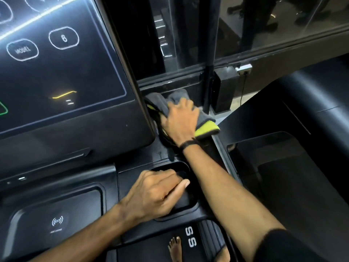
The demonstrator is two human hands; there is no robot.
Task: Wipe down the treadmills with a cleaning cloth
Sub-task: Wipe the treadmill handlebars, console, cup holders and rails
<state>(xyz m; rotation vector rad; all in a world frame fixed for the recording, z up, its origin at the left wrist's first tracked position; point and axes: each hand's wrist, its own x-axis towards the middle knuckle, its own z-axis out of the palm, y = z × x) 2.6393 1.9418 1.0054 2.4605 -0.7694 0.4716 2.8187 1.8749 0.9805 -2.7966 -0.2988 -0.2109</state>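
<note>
1. Treadmill [132,129]: we judge wiping partway done. The cloth is working the far right corner of the console; how much is already clean we cannot tell. The second treadmill [302,138], right of our hands, looks untouched.
2. Screen [56,63]: up and left of both hands, its edge just beside the cloth.
3. Cloth [204,121]: grey and yellow, bunched under our right hand [181,121], which grips it against the console.
4. Cup holder [181,186]: our left hand [156,193] rests on its rim, fingers loosely curled, holding nothing.
5. Room: tight at the screen's edge, open toward the right rail.
</note>
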